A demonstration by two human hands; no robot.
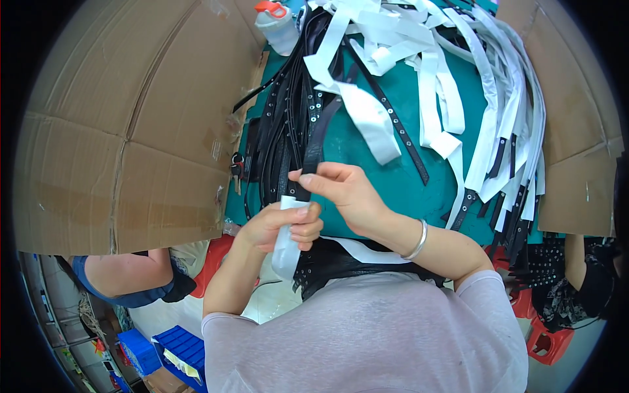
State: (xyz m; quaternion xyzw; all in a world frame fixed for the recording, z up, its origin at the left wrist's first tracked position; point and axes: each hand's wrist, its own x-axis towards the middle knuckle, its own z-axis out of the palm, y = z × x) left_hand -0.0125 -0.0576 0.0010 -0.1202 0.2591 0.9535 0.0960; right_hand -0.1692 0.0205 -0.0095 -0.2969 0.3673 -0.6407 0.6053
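My left hand (267,226) is closed around a white strip (285,261), which seems to be wrapped about the near end of a black strap (315,145). Just above it, my right hand (347,194), with a bracelet at the wrist, pinches the same strap between thumb and fingers. Away from me the strap runs up over the green table (360,196). Left of it lies a heap of black straps (278,124) with metal eyelets. A loose white strip (370,121) curls to the right, beside a single eyelet strap (407,141).
Tangled white strips (386,39) cover the far table. A bundle of white-wrapped straps (517,98) hangs over the right edge. Cardboard walls (131,118) flank both sides. A white bottle (278,29) stands far left. Other people's arms (128,275) show beyond the cardboard.
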